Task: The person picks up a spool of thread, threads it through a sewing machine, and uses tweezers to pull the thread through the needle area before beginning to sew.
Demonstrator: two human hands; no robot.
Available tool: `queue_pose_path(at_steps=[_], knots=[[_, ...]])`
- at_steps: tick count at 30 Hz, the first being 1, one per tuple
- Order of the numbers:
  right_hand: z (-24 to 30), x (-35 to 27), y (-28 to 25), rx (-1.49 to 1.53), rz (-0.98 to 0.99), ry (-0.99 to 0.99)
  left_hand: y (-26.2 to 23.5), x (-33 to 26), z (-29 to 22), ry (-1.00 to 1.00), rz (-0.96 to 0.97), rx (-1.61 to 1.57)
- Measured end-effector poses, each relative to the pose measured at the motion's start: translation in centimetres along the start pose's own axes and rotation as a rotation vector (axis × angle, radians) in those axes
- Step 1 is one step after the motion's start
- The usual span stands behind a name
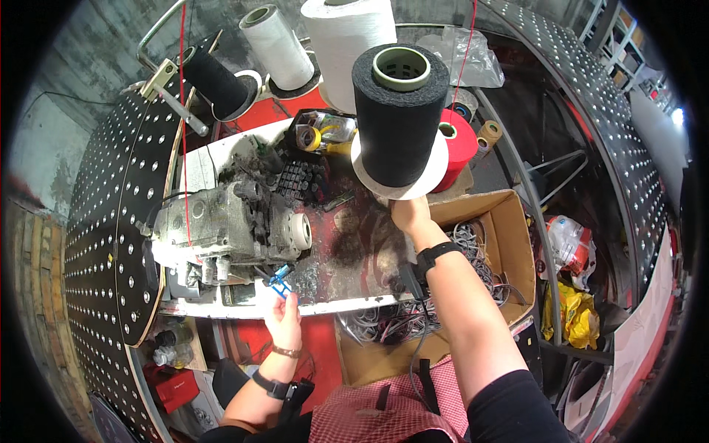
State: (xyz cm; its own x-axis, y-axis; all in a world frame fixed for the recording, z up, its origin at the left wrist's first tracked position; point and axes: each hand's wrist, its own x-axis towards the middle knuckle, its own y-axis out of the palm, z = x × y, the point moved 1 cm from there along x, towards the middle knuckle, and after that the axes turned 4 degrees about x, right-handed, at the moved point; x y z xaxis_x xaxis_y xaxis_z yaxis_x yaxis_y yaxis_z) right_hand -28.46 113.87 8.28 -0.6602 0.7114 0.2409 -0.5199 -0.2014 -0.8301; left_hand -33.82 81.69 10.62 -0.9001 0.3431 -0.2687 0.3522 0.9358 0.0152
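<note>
My left hand (283, 319) is closed around a small blue tool (280, 283), which looks like thread snips. It is beside the near right corner of a grey, lint-covered sewing machine (225, 221). My right hand (410, 215) reaches up to the underside of a white disc (367, 164), which hides its fingers. A large cone of black thread (399, 118) with a pale green core stands on that disc. Whether my right hand grips the disc or something behind it cannot be seen. A red thread (183, 125) runs down to the machine.
Right of the machine table (347, 303) is a cardboard box (517, 251) of tangled grey cords. Behind stand a red thread cone (461, 144), white cones (277, 48) and another black cone (214, 81). A dark tray (299, 122) holds small items. Perforated black panels (103, 221) flank the table.
</note>
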Motion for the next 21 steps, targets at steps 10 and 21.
queue_pose_path(at_steps=[10, 21], knots=[[6.1, -9.0, -2.4, 0.06, 0.391, -0.026, -0.5, -5.2, 1.1, -0.092, 0.177, 0.061], [-15.8, -30.3, -7.9, -0.29, 1.042, 0.693, 7.7, -10.9, 1.5, -0.037, 0.249, 0.239]])
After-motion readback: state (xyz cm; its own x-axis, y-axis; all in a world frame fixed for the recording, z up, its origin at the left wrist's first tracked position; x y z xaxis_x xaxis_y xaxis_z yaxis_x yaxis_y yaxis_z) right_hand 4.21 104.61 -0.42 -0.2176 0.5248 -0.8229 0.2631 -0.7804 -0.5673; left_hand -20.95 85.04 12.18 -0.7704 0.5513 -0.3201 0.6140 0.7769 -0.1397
